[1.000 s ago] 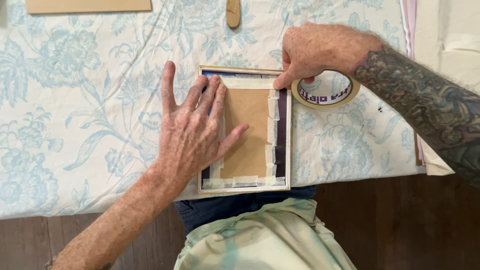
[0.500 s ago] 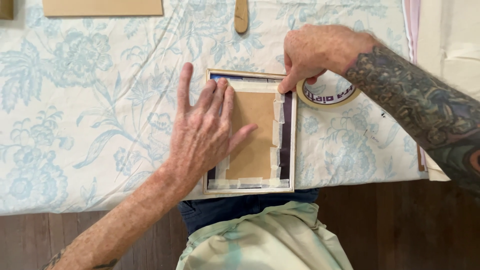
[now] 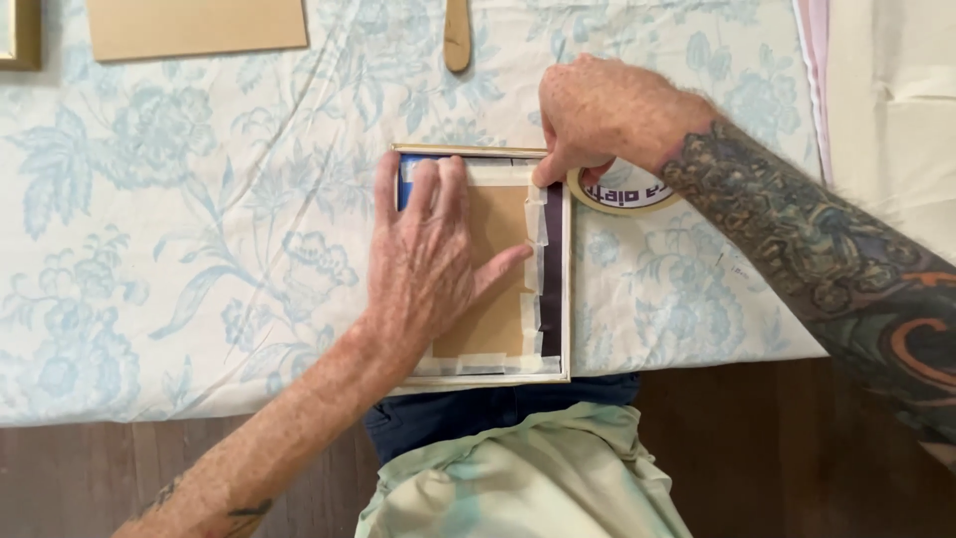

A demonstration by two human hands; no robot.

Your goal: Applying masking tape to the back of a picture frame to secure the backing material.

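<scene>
Small gold-edged picture frame [image 3: 566, 299], face down with a brown cardboard backing [image 3: 503, 254] taped in by pale masking strips, lying at the near edge of the counter on a blue-flowered white cloth [image 3: 199, 249]. Probably light and stiff, glass side likely fragile; best gripped by the outer rails. Left hand [image 3: 433, 264] spread flat, pressing the backing, gripping nothing. Right hand [image 3: 607, 115] curled, fingertips pinching tape at the frame's top right corner. Cream masking tape roll [image 3: 627, 194] just beside, half hidden under that hand. Wooden tool [image 3: 457, 35] and tan board [image 3: 194, 25] cut off above.
</scene>
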